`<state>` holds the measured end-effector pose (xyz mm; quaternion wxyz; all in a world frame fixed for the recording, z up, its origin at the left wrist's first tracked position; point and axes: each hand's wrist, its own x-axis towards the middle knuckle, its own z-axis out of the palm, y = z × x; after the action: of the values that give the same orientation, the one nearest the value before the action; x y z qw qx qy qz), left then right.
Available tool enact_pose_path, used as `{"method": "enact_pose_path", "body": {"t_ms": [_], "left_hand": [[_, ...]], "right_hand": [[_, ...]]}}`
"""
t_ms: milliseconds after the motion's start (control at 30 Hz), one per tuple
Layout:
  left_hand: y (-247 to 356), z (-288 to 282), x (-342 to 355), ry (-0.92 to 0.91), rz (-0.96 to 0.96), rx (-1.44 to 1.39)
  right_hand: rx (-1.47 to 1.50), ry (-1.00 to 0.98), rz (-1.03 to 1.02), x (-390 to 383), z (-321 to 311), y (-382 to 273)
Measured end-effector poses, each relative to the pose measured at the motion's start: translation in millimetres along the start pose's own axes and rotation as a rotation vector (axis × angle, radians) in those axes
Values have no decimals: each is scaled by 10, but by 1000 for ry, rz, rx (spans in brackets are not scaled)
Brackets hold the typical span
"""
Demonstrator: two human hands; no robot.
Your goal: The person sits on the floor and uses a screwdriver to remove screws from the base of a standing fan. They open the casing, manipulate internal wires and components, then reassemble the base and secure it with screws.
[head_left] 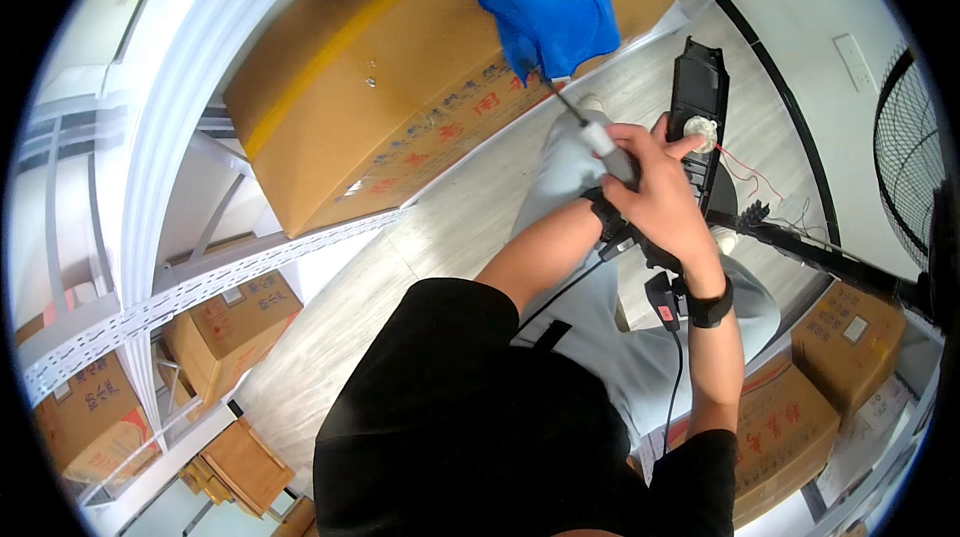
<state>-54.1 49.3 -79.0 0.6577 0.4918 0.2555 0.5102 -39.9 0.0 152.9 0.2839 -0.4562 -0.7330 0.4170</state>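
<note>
My right hand [655,182] is closed around a screwdriver [615,159] with a grey and white handle. Its thin shaft slants up and left toward a blue cloth [550,7]. One outstretched finger of that hand touches a white round part [701,131] with thin red wires, set on a long black plastic housing [699,87]. The housing is tilted above my lap. My left hand [608,212] is mostly hidden behind the right hand and the housing, so its fingers cannot be made out. Both wrists wear black straps with cabled black boxes.
A large cardboard box [370,87] stands ahead, with the blue cloth draped over its edge. A black mesh fan [912,157] stands at the right, near loose wires [795,220]. White metal shelving [200,287] with boxes runs along the left. More boxes [785,427] sit at lower right.
</note>
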Motion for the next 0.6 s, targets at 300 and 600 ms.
{"method": "enact_pose_path", "body": {"t_ms": [300, 600], "left_hand": [[731, 347, 233, 267, -325, -360], [574, 399, 289, 335, -155, -192]], "right_hand": [[-87, -6, -143, 1036, 840, -226], [-144, -36, -154, 1407, 1319, -343]]}}
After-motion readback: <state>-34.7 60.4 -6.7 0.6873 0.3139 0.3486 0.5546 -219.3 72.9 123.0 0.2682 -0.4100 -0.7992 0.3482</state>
